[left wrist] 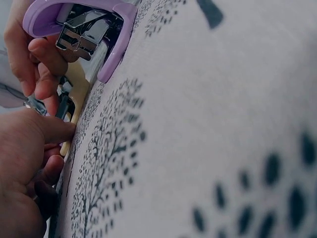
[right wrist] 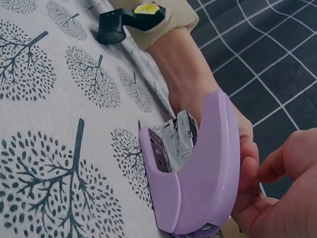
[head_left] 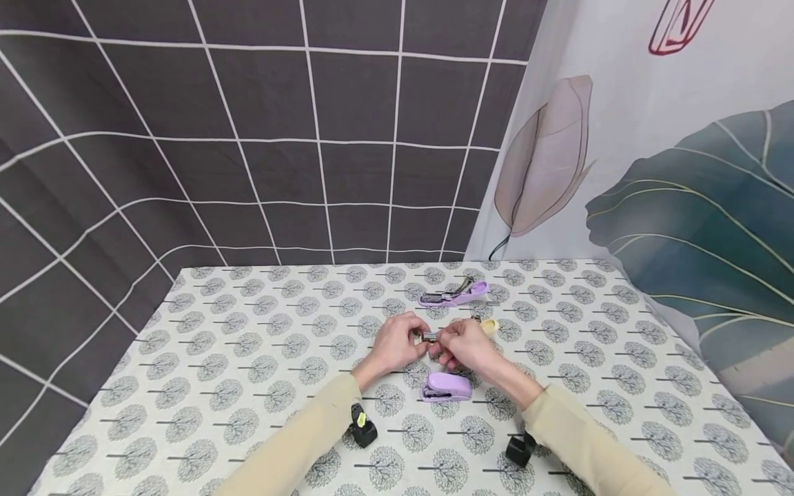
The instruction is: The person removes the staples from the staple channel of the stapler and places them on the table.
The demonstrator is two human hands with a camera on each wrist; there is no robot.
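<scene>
In the middle of the table my left hand [head_left: 397, 342] grips the front end of a yellow stapler [left wrist: 77, 91], which lies opened with its dark metal rail exposed. My right hand [head_left: 468, 346] is over the same stapler, its fingertips pinching a small silver metal piece [head_left: 430, 337] that looks like a staple strip. The right hand covers most of the stapler's length in the head view; only its yellow back end [head_left: 490, 326] shows. Closer to me, just below the right hand, a lilac stapler [head_left: 446, 387] stands on its base with its mouth toward the left.
A second purple stapler [head_left: 455, 296], swung open, lies beyond the hands. The table's tree-print cloth [head_left: 273, 393] reaches a dark gridded curtain [head_left: 260, 138] behind. Black wrist cameras [head_left: 362, 428] hang under both sleeves.
</scene>
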